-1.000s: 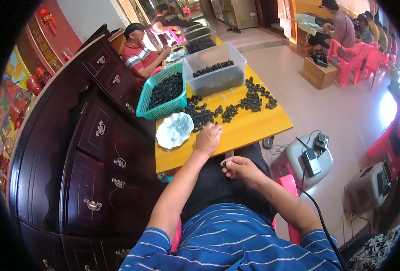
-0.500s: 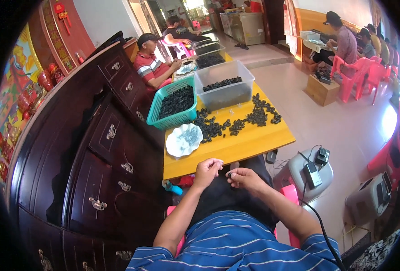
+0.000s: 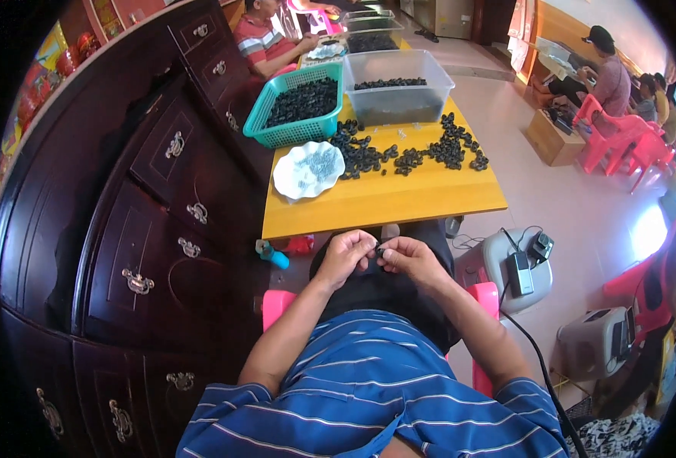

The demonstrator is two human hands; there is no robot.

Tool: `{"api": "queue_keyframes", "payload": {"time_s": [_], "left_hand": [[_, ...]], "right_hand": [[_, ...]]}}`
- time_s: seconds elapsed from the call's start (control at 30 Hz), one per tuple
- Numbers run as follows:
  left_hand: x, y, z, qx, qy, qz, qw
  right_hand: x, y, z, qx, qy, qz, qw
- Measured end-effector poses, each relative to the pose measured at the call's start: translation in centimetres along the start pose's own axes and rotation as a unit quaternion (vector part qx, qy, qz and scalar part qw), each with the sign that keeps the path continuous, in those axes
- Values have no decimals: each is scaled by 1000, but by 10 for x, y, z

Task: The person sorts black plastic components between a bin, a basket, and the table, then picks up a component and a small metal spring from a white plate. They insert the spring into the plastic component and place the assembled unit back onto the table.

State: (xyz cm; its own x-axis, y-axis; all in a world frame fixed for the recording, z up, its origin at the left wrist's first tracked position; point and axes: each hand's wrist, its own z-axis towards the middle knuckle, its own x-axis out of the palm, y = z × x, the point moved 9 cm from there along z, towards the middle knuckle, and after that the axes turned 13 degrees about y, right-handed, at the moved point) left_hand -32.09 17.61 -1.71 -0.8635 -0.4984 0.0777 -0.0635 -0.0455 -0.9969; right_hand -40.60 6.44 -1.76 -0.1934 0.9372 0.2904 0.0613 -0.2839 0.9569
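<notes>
Just off the table's near edge, over my lap, my two hands meet fingertip to fingertip. My right hand [image 3: 410, 258] pinches a small black part [image 3: 380, 250], like the round pieces on the table. Against the same part, my left hand [image 3: 346, 258] has thumb and forefinger closed; whether it holds anything small of its own is hidden. On the yellow table [image 3: 384, 208] lie loose black ring-like parts [image 3: 362, 159] in heaps. A white scalloped dish [image 3: 286, 172] with small clear pieces in it stands at the table's left.
Behind the dish stands a green basket [image 3: 296, 131] of black parts, beside a clear plastic bin [image 3: 397, 111] of more. A dark wooden cabinet [image 3: 124, 221] lines the left. A person in a striped shirt [image 3: 260, 47] sits farther along. Right, a grey box [image 3: 540, 286] carries devices and a cable.
My hands have come together, the left now reaching the black part in my right fingers. The view has tilted downward.
</notes>
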Motion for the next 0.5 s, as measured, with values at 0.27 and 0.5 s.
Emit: {"api": "queue_keyframes", "payload": {"time_s": [0.27,0.5], "left_hand": [[1,-4,-3,2,1,-22,1000],[7,-8,-5,1,22,14,1000]], "right_hand": [[-4,0,-4,15,-29,-12,999],[-4,1,-3,2,-32,-6,999]]}}
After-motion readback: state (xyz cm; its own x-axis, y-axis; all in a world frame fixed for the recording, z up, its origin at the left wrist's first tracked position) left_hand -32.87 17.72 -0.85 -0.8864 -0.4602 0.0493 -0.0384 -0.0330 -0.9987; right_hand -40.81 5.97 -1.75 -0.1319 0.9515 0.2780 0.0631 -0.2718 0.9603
